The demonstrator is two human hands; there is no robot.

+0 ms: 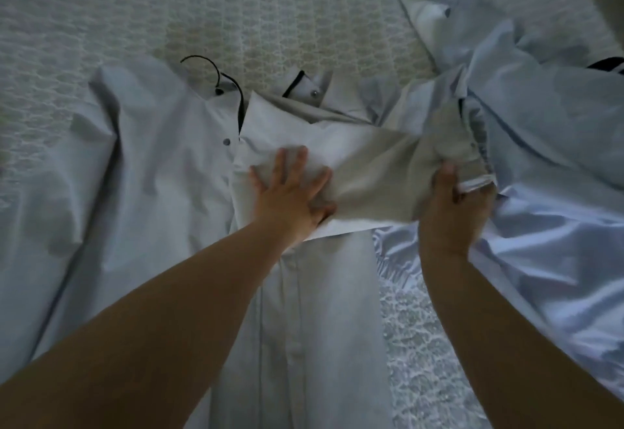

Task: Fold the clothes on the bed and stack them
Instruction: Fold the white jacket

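**Hands on a shirt sleeve**

We see the left hand lying flat, its fingers spread and straight, pressing a sleeve down across the chest of a pale shirt. The right hand, at 3 o'clock from the left, has its fingers curled round the far end of that sleeve, where the cloth bunches up; the thumb lies on top. Between the two hands the sleeve runs taut and nearly level.

The shirt lies front up on the bed, its buttoned placket running down toward 6 o'clock between our forearms. Its collar, with dark edging and a button, sits at 12 o'clock from the left hand. A dark hanger hook pokes out by the collar, toward 11 o'clock.

At 2 o'clock from the right hand a heap of pale blue clothes is piled loosely, touching the shirt's edge. The bed cover shows a raised, woven pattern.
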